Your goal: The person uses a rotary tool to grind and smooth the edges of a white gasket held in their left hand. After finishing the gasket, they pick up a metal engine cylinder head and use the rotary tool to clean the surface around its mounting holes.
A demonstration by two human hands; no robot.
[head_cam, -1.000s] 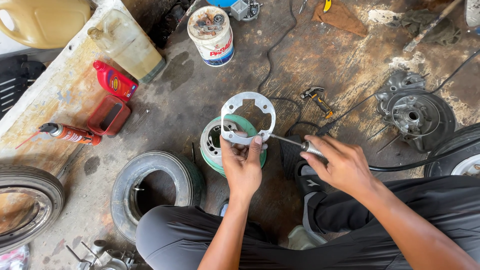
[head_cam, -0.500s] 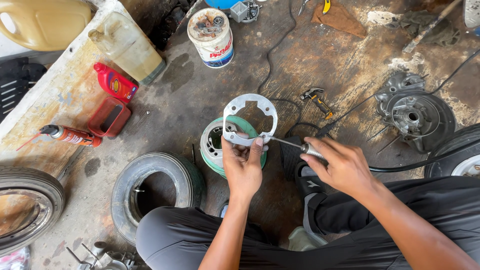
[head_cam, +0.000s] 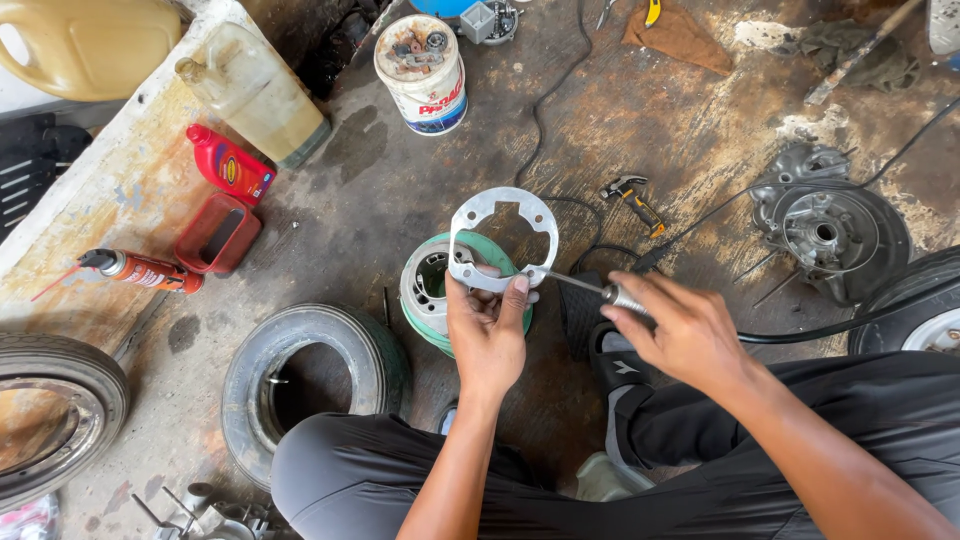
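The flat metal ring plate (head_cam: 503, 237) is silver-grey with a big round hole. It stands up, just above the green-rimmed wheel hub (head_cam: 428, 292). The left hand (head_cam: 487, 335) pinches its bottom edge. The right hand (head_cam: 680, 330) grips a thin tool (head_cam: 585, 287), which lies sideways and touches the plate.

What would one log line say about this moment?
left hand: holds metal ring plate | right hand: holds thin tool, tip at plate | below: green wheel hub
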